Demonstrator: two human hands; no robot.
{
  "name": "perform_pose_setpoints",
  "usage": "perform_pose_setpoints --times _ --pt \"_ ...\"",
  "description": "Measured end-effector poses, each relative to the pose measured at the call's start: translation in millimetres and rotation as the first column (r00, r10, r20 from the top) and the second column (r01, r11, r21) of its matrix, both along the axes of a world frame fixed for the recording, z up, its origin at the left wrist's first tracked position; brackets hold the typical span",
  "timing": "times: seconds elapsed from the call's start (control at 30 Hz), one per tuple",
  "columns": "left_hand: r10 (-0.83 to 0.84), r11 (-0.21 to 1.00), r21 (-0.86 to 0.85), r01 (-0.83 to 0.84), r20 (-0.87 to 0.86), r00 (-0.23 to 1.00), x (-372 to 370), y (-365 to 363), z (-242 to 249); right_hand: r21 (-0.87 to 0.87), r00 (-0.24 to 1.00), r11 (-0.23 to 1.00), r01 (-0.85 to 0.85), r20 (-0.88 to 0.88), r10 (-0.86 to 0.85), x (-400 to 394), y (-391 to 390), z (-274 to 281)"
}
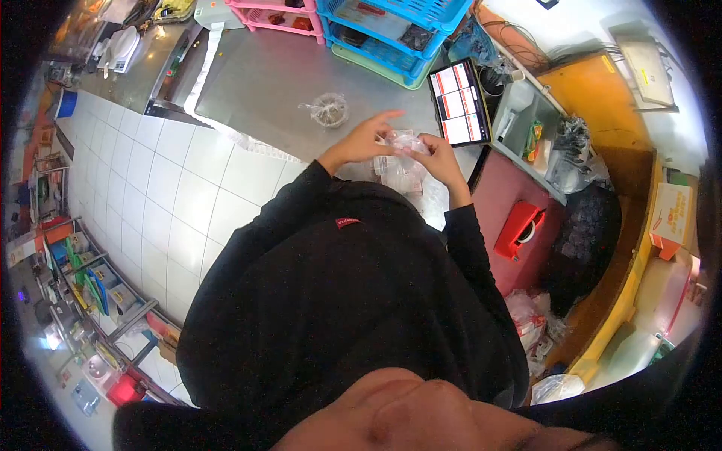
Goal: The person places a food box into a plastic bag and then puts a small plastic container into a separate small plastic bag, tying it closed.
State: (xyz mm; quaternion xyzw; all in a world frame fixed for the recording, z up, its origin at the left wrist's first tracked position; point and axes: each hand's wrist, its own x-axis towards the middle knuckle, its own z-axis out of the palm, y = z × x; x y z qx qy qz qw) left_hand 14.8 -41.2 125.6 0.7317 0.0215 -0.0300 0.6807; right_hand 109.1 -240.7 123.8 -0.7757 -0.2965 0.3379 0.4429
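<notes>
A crumpled clear plastic bag (406,141) is between my two hands, in front of my body at the counter's edge. My left hand (365,141) grips its left side, the index finger stretched out above it. On the other side, my right hand (440,159) pinches the bag between thumb and fingers. Below the hands lie clear plastic packs with reddish print (400,177); their contents are too small to make out. A small tied clear plastic bag (329,110) rests on the metal counter (259,75), to the left and beyond my left hand.
A tablet (460,103) stands right of my hands. Blue (391,30) and pink (278,21) tiered racks stand at the back. A grey bin (519,120) with packets and a red tape dispenser (520,230) are on the right. A white scale (120,49) sits far left.
</notes>
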Motion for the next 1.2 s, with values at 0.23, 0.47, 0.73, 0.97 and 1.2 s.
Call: perform_pose_setpoints --times 0.23,0.47,0.73,0.97,1.2 --pt "0.512 0.329 0.69 -0.644 0.442 0.736 -51.6 140.9 -114.8 0.315 0.941 0.924 0.216 -0.319 -0.112 1.8 9.1 -19.1" --pt "0.727 0.675 0.183 -0.714 0.0 0.687 -49.4 151.1 -129.4 0.227 0.765 0.912 0.342 -0.631 -0.13 -0.6 67.4 0.2" --pt "0.768 0.481 -0.283 -0.829 -0.32 0.555 -22.1 115.8 -109.1 0.26 0.952 0.915 0.308 -0.08 -0.297 8.3 156.9 -97.3" --pt "0.694 0.593 -0.334 -0.732 -0.248 0.675 -12.7 109.1 -99.5 0.165 0.898 0.919 0.358 0.207 -0.387 -10.7 191.1 -102.4" --pt "0.401 0.905 0.121 -0.409 0.084 0.912 -18.4 94.1 -86.9 0.18 0.927 0.916 0.359 0.043 -0.372 -17.5 169.9 -73.1"
